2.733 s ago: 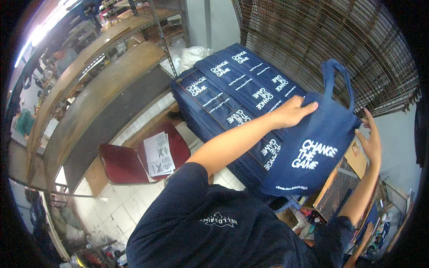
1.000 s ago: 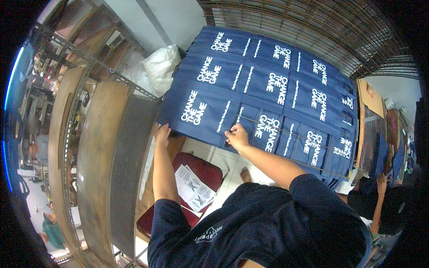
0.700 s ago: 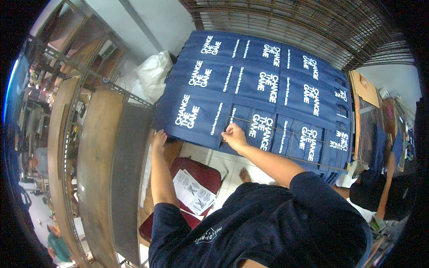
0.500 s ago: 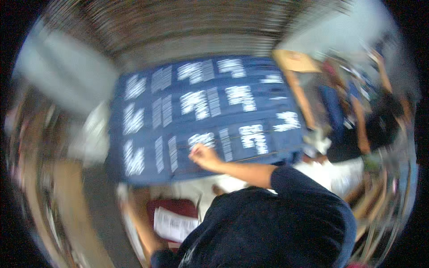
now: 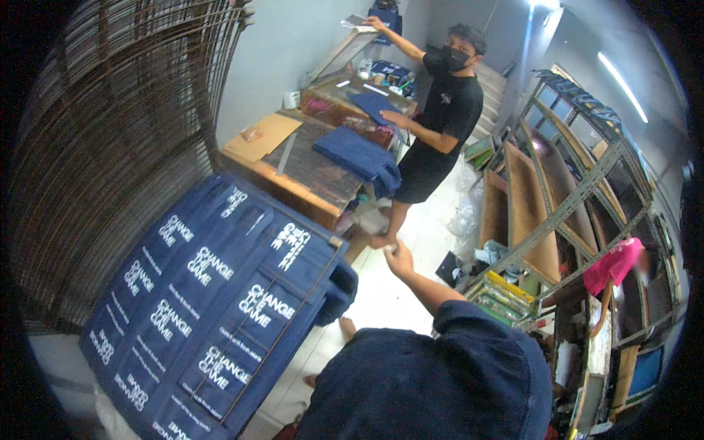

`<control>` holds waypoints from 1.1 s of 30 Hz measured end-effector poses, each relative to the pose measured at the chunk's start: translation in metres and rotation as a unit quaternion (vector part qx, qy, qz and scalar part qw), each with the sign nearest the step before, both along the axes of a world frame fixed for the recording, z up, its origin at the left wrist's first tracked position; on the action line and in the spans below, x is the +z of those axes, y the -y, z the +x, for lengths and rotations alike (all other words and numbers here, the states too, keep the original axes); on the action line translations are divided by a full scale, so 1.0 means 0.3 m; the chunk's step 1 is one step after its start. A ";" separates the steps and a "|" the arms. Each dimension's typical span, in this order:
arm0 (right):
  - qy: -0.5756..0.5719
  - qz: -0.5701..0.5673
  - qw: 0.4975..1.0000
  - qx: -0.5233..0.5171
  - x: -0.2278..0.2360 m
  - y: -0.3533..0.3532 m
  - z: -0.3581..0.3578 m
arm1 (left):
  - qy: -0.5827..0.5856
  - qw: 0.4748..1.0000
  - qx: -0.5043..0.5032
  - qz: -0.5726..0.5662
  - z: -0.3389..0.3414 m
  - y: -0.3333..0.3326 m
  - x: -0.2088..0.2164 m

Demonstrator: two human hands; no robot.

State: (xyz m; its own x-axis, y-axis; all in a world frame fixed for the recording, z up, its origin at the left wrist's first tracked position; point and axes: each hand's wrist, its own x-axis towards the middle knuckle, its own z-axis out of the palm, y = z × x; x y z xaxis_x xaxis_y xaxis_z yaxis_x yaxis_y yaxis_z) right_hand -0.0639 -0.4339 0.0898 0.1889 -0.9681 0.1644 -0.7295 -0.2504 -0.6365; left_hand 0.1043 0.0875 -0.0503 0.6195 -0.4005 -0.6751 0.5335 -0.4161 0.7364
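right hand (image 5: 400, 259): fingers curled, grip unclear | left hand: unseen, cannot tell | navy tote bags (image 5: 213, 309): laid in rows

At least ten printed navy tote bags (image 5: 213, 312) are lying across the lower left, overlaps hiding the exact number. One brown envelope (image 5: 270, 144) is resting at upper centre-left. Two other people (image 5: 456, 106) are showing, at upper centre and right. Two ceiling lights (image 5: 622, 86) are glowing upper right. One hand of the wearer (image 5: 400, 259) is showing mid-frame.
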 end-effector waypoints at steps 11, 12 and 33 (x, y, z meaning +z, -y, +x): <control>-0.395 0.408 0.808 0.154 -0.568 0.389 -0.728 | -0.086 0.983 -0.123 0.105 -0.209 0.388 -0.175; -0.375 0.384 0.827 0.164 -0.568 0.448 -0.698 | -0.090 0.982 -0.115 0.116 -0.237 0.420 -0.190; -0.277 0.392 0.801 0.358 -0.935 1.375 -0.617 | -0.092 0.951 0.259 0.141 -0.818 1.027 -0.096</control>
State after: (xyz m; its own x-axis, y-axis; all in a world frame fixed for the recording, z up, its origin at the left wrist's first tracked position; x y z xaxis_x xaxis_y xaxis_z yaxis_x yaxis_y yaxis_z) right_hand -0.2491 -0.8463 -0.1907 0.5758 -0.3446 -0.7414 -0.8023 -0.4126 -0.4313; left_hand -0.1410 -0.2206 -0.0790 0.5451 0.1393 -0.8267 0.8297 -0.2307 0.5082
